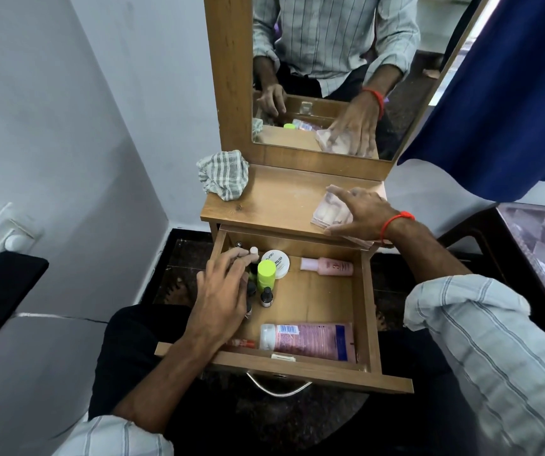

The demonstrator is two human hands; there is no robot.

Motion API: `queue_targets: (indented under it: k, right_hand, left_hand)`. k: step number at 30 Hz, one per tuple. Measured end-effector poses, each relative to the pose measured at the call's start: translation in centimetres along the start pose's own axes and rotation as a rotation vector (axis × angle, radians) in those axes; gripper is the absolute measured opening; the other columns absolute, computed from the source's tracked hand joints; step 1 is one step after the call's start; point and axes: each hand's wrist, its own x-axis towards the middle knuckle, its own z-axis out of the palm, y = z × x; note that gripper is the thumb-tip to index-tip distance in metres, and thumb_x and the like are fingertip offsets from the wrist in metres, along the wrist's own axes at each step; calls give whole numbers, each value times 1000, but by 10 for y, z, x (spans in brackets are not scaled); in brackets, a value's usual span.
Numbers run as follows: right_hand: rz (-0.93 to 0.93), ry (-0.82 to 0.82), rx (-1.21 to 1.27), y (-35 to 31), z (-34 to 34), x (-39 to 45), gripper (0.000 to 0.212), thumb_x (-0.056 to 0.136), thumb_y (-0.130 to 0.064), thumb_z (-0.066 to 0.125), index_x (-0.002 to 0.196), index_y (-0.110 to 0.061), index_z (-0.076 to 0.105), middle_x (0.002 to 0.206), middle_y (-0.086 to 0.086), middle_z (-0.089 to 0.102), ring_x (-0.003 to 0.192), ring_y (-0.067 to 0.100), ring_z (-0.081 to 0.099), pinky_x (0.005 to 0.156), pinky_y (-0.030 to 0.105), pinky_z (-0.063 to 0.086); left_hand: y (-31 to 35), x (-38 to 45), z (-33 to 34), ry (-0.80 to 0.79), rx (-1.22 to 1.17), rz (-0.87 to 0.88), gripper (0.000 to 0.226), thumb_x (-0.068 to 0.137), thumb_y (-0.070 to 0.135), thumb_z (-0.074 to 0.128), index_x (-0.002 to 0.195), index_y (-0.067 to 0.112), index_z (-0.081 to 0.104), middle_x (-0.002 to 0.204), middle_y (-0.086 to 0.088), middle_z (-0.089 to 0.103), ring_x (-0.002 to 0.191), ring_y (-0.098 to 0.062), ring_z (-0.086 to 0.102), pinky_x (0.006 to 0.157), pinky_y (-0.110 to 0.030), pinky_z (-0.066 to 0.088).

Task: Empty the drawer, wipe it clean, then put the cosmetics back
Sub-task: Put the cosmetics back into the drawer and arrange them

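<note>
In the drawer [361,301], two pink bottles [327,266]; left hand [222,291] grips small vials, right hand [361,213] spread flat on a palette [328,210].

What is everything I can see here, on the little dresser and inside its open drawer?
Wooden dressing table: one, brown, centre, with a mirror above.
Open wooden drawer: one, brown, pulled out below the top.
Striped cloth: one, grey and white, top's left rear corner.
Clear plastic case: one, pinkish, top's right side.
Lime-capped bottle: one, green, drawer's rear left.
Round white jar: one, behind that bottle.
Pink bottle: one, lying at drawer's rear.
Pink tube: one, white cap, lying along drawer's front.
Small dark bottle: one, black cap; others hidden by the hand.
Blue curtain: one, upper right.
Left hand: in drawer, over small bottles.
Right hand: red wrist thread, on the case.
</note>
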Motion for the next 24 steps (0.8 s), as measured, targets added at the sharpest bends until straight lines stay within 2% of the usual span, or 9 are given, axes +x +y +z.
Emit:
queue_targets:
  k: [6, 8, 12, 15, 17, 18, 19, 21, 24]
  right_hand:
    - [-14, -30, -23, -4, -13, -6, 91, 66, -77, 63, 141, -46, 21, 141, 15, 42, 129, 36, 40, 103, 56, 33]
    - [-28, 43, -19, -10, -17, -19, 93, 65, -79, 60, 142, -44, 22, 142, 13, 43, 130, 34, 40, 104, 56, 34]
    - [-247, 136, 182, -48, -21, -57, 94, 68, -73, 65, 146, -38, 25, 144, 2, 45, 132, 22, 41, 106, 48, 40]
    - [-227, 25, 183, -62, 6, -91, 86, 78, -60, 66, 148, -26, 28, 144, 4, 44, 123, 15, 43, 102, 35, 43]
    - [-189, -171, -92, -52, 34, -100, 60, 95, -31, 60, 145, -9, 36, 144, 17, 44, 118, 22, 45, 103, 34, 40]
    - [-158, -298, -98, -48, 46, -104, 54, 97, -22, 58, 144, -6, 37, 144, 19, 43, 122, 25, 45, 105, 33, 37]
    - [-127, -341, -51, -49, 57, -105, 59, 94, -25, 61, 145, -10, 36, 144, 17, 42, 127, 25, 43, 106, 32, 36]
    - [-169, -199, 136, -61, 67, -102, 87, 79, -52, 70, 150, -24, 27, 142, 7, 41, 126, 23, 41, 104, 36, 41]
    - [-275, -129, 78, -74, 87, -83, 101, 69, -68, 65, 150, -33, 17, 140, 7, 37, 126, 25, 40, 103, 41, 43]
  left_hand:
    - [0, -1, 0, 0, -2, -17, 43, 101, 11, 52, 141, 28, 55, 146, 9, 45, 123, -14, 43, 99, -37, 34]
    - [0, -2, 0, 4, -12, -15, 42, 101, 11, 52, 140, 27, 56, 145, 9, 45, 123, -14, 43, 99, -38, 34]
    - [1, -1, -1, 9, -12, -17, 43, 101, 10, 53, 141, 26, 55, 146, 7, 46, 123, -15, 44, 99, -40, 37]
    - [2, -1, 0, -1, -16, -21, 45, 100, 8, 54, 141, 25, 55, 146, 7, 46, 125, -18, 44, 100, -42, 37]
    - [3, 0, -1, 5, -20, -16, 45, 99, 7, 54, 141, 25, 56, 145, 7, 46, 124, -17, 44, 100, -42, 37]
    - [3, 0, -1, 10, -22, -14, 44, 99, 8, 54, 140, 25, 56, 145, 8, 46, 123, -16, 44, 100, -42, 37]
    - [3, -1, -2, 15, -23, -14, 43, 100, 9, 53, 139, 26, 56, 145, 9, 46, 121, -15, 44, 100, -41, 36]
    - [3, -1, -2, 19, -22, -18, 41, 101, 11, 52, 139, 26, 56, 144, 9, 46, 120, -13, 43, 100, -39, 35]
    - [3, -1, -2, 15, -14, -31, 40, 103, 13, 50, 140, 25, 56, 144, 8, 46, 120, -14, 44, 101, -41, 37]
